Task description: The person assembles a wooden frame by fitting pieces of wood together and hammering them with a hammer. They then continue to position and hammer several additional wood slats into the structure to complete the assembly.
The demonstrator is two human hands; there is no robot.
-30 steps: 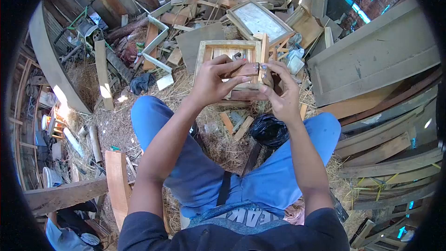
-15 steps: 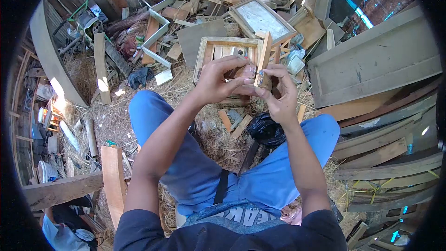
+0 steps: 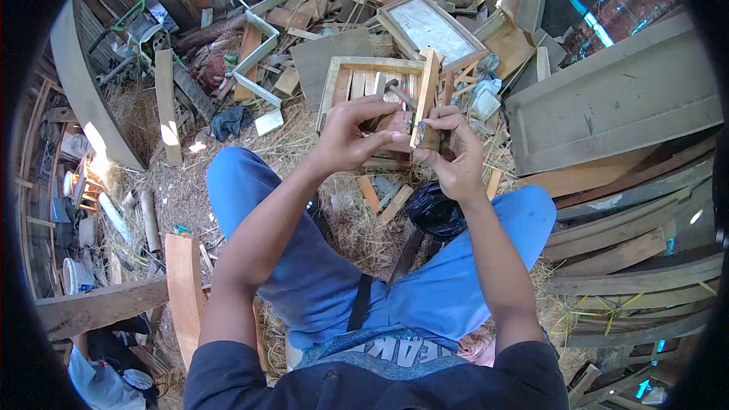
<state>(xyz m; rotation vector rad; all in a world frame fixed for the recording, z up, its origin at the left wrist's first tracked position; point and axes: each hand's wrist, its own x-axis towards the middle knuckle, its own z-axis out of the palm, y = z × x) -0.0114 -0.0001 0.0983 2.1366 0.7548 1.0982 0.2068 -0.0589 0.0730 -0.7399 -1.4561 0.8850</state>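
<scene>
My right hand [image 3: 454, 153] grips a light wooden strip [image 3: 429, 87] near its lower end, fingers behind it and thumb in front. The strip stands roughly upright, its long edge facing me. A small dark metal piece [image 3: 420, 134] shows on its lower end. My left hand [image 3: 353, 133] is just left of the strip, thumb and index finger apart, with the thumb tip at the strip's lower edge. Nothing is visible between those fingers. Beyond the hands, a hammer [image 3: 400, 94] lies over a wooden frame-like box [image 3: 332, 87], partly hidden by my left hand.
Scrap boards and a pale panel in a wooden frame [image 3: 429, 30] are piled behind the box. A black plastic bag [image 3: 437, 209] lies between my knees. Long planks [image 3: 623, 281] are stacked at right. An upright timber [image 3: 184, 288] stands by my left arm. Straw covers the ground.
My left thumb and index finger have parted slightly. The strip has shifted a little left and turned slightly, and more of the hammer now shows.
</scene>
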